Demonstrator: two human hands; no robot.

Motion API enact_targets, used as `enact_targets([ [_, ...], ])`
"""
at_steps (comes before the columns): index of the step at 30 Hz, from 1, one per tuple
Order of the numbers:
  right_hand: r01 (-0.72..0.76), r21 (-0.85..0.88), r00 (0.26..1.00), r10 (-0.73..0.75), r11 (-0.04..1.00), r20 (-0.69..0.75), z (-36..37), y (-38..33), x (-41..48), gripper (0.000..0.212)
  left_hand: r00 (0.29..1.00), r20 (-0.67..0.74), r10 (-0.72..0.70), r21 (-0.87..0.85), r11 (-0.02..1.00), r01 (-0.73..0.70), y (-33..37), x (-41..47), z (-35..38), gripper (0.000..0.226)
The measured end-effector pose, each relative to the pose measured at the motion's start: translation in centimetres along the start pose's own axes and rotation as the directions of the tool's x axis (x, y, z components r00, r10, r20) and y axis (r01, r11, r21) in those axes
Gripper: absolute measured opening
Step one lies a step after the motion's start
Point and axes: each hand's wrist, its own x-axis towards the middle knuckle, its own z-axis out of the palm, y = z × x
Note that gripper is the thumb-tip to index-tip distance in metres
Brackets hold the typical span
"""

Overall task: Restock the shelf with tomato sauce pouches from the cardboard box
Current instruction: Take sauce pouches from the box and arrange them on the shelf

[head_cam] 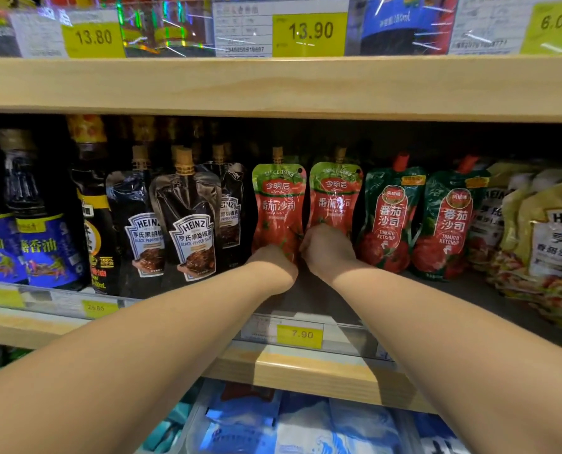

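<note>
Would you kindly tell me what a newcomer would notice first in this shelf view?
Two bare forearms reach to the middle shelf, the left hand and right hand each at the base of an upright red-and-green tomato sauce pouch, side by side. Below them, a yellow 7.90 price tag marks the wooden shelf edge.

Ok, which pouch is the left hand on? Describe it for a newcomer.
On the middle wooden shelf, above the yellow 7.90 price tag, stand two red, green-topped tomato sauce pouches. The left hand grips the left one, beside the black Heinz pepper pouches.
</note>
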Motion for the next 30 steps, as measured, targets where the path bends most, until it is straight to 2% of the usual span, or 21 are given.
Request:
enact_targets([
  [8,0.005,-0.004,1.0,-0.005,1.0,-0.019,0.3,0.2,0.6,0.025,0.998,-0.021,0.059,-0.011,0.998,-0.059,-0.3,1.1,0.3,0.035],
  [13,0.053,0.033,0.998,-0.052,0.998,-0.038,-0.8,0.2,-0.2,0.025,0.995,-0.091,0.032,-0.017,0.999,-0.034,-0.6,0.5,-0.5,0.038],
  [15,0.084,0.116,0.991,-0.072,0.99,-0.109,-1.4,0.1,-1.0,0.026,0.991,-0.125,0.051,-0.086,0.994,-0.062,-1.1,0.0,-1.1,0.041],
  [17,0.106,0.199,0.979,-0.068,0.974,-0.19,-1.8,-0.5,-2.1,0.024,0.976,-0.17,0.134,-0.216,0.962,-0.169,-1.9,-0.9,-1.8,0.039],
  [20,0.115,0.326,0.967,-0.03,0.938,-0.253,-1.7,-1.8,-4.4,0.016,0.928,-0.32,0.191,-0.431,0.843,-0.322,-3.4,-3.4,-2.8,0.04],
  [23,0.226,0.393,0.941,-0.096,0.891,-0.325,-0.6,-3.9,-8.5,0.016,0.868,-0.484,0.112,-0.483,0.793,-0.372,-6.0,-7.0,-3.7,0.038],
  [26,0.304,0.474,0.925,-0.137,0.826,-0.355,1.5,-6.7,-13.2,0.023,0.821,-0.567,-0.071,-0.576,0.747,-0.333,-10.1,-10.7,-4.0,0.032],
  [28,0.279,0.578,0.949,-0.128,0.766,-0.289,3.7,-8.6,-16.3,0.024,0.784,-0.578,-0.226,-0.638,0.725,-0.261,-13.8,-13.2,-3.8,0.027],
  [30,0.231,0.645,0.973,-0.174,0.729,-0.152,6.6,-10.1,-19.2,0.024,0.751,-0.572,-0.329,-0.652,0.738,-0.173,-17.9,-15.3,-3.0,0.023],
])
